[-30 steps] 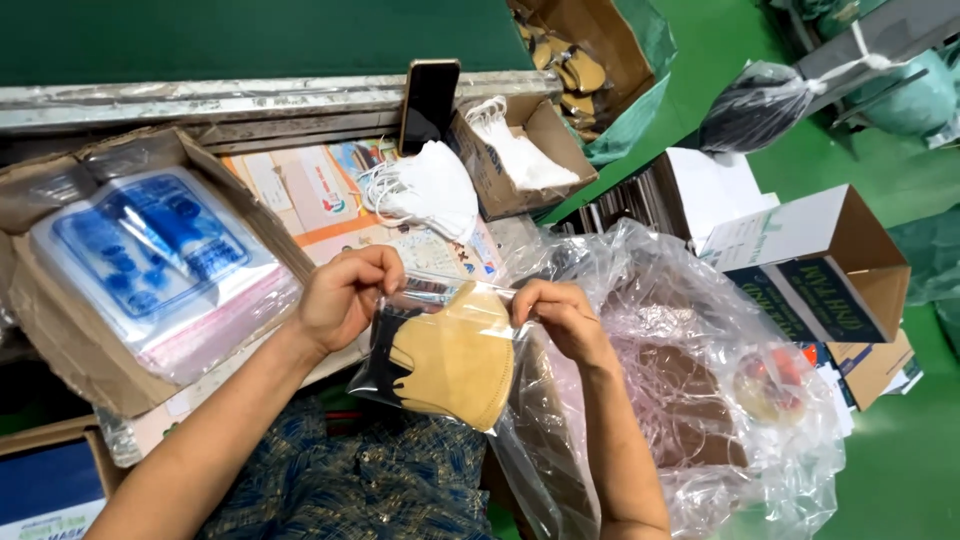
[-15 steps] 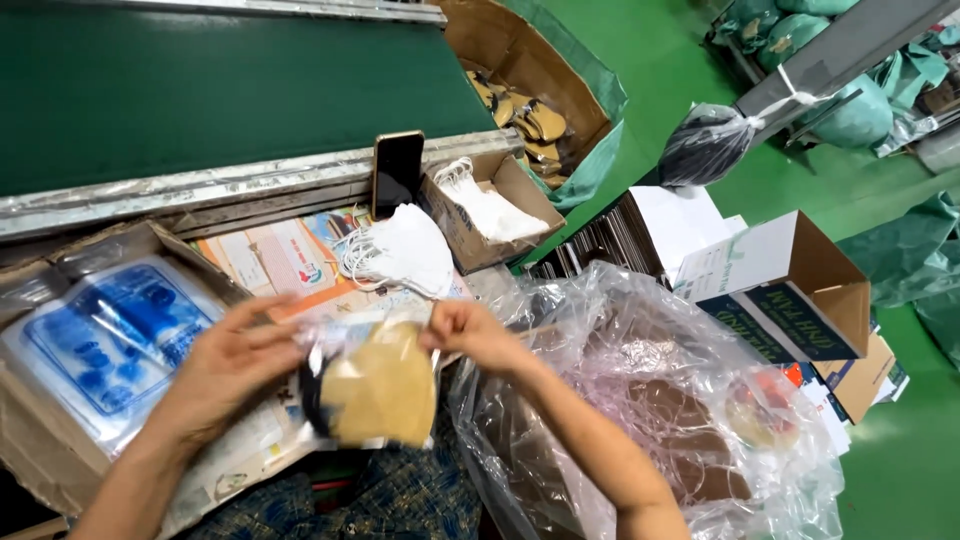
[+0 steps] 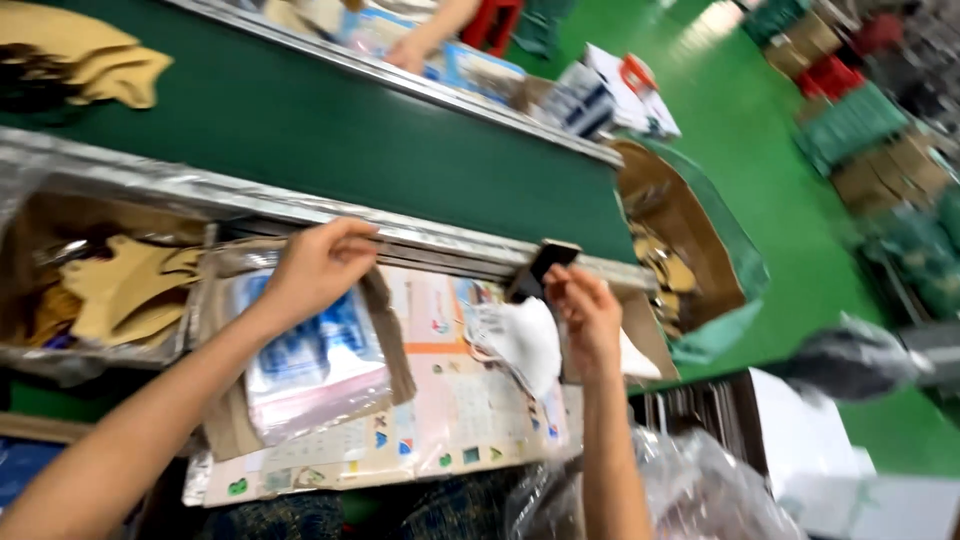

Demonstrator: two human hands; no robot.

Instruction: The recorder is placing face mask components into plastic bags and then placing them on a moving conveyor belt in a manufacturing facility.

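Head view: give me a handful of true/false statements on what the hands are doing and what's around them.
1. The left hand rests at the metal rail of the green conveyor belt. True.
2. The right hand holds a tan bagged piece. False: no bag shows in it; it is beside a white mask.
3. The belt is red. False: green.
4. Another person's hand shows across the belt. True.

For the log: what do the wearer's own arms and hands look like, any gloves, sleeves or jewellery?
Both the left hand and the right hand are bare, without gloves. Both forearms are uncovered as far as the frame shows, with no sleeves in view. No rings, watch or bracelet can be made out in the blurred picture.
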